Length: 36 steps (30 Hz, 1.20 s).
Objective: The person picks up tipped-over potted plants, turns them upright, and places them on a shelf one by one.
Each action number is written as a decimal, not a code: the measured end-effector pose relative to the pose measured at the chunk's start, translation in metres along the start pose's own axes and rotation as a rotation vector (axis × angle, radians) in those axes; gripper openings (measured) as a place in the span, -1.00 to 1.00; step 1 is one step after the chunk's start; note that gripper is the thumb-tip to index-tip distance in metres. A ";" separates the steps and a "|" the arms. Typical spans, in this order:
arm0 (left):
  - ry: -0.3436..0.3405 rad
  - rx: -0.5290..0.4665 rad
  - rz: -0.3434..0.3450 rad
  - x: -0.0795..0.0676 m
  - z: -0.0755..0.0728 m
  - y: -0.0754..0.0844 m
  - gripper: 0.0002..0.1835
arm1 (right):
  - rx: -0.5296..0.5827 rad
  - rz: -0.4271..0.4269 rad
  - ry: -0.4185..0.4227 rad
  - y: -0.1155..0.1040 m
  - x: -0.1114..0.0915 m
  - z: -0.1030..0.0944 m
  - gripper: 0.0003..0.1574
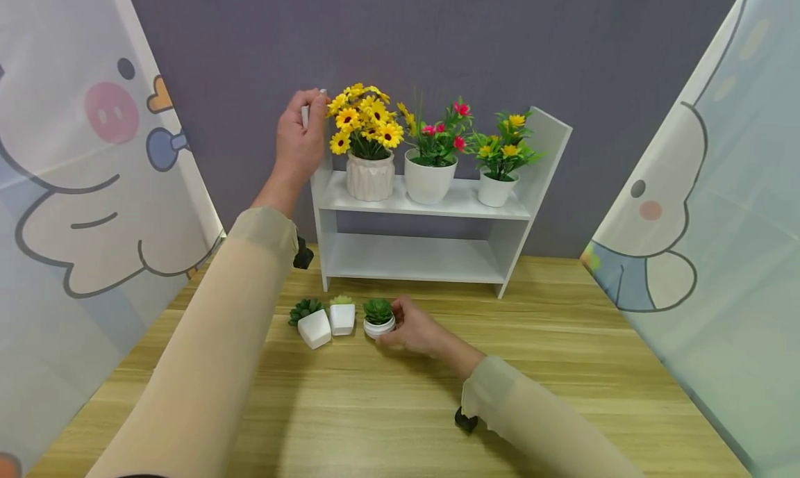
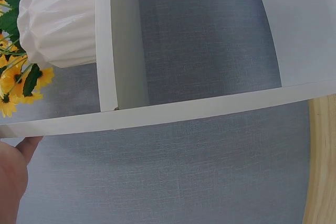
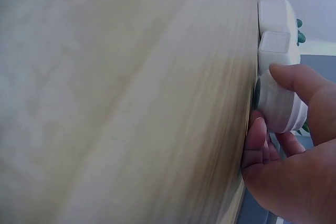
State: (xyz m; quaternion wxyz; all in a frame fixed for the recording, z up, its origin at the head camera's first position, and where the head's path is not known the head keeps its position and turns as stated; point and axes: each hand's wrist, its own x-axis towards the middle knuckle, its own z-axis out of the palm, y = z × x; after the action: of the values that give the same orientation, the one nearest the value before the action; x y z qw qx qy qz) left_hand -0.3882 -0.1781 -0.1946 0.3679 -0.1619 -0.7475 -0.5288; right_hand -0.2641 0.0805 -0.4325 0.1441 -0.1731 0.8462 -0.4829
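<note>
Two white pots (image 1: 314,329) lie on the table (image 1: 350,401), left of the succulent (image 1: 378,312) our right hand (image 1: 417,329) pinches in front of the shelf (image 1: 412,257); our left hand (image 1: 300,136) grips the shelf's left side panel (image 1: 323,242), beside the yellow flowers (image 1: 369,121).

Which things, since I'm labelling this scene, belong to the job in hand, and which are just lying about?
In the job, judging by grip:
white shelf, gripped by the left hand
round-potted succulent, held by the right hand

Apparently just there, not held:
dark-green potted plant
pale-green potted plant
large yellow-flower pot
pink-flower pot
small yellow-flower pot
cartoon-printed sheets
</note>
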 end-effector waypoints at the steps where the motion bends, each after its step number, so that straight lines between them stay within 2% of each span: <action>1: -0.001 0.001 -0.002 0.000 0.000 0.000 -0.55 | 0.002 0.000 -0.004 0.000 0.000 0.000 -0.21; 9: -0.002 0.008 -0.002 0.000 0.000 0.000 -0.55 | -0.009 0.041 -0.013 0.000 0.000 0.001 -0.11; 16: 0.000 0.003 0.009 0.001 0.000 0.000 -0.56 | -0.087 0.022 0.013 -0.001 0.000 0.005 -0.09; 19: 0.002 -0.004 0.013 0.001 0.000 -0.001 -0.57 | -0.096 0.026 0.014 0.000 0.001 0.006 -0.01; 24: 0.002 0.000 0.012 0.001 0.001 -0.003 -0.56 | 0.017 0.037 -0.014 0.004 0.001 0.004 0.07; 29: 0.007 0.003 0.017 0.002 0.001 -0.003 -0.56 | 0.103 0.018 -0.041 0.006 -0.001 0.000 -0.08; 36: 0.015 -0.019 0.021 0.001 0.002 -0.003 -0.58 | 0.130 0.019 -0.038 0.006 -0.003 -0.002 -0.17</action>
State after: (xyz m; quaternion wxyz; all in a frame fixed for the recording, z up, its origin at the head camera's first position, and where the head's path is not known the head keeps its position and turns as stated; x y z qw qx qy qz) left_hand -0.3918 -0.1780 -0.1964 0.3775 -0.1691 -0.7380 -0.5332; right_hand -0.2636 0.0861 -0.4362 0.1757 -0.1647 0.8118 -0.5319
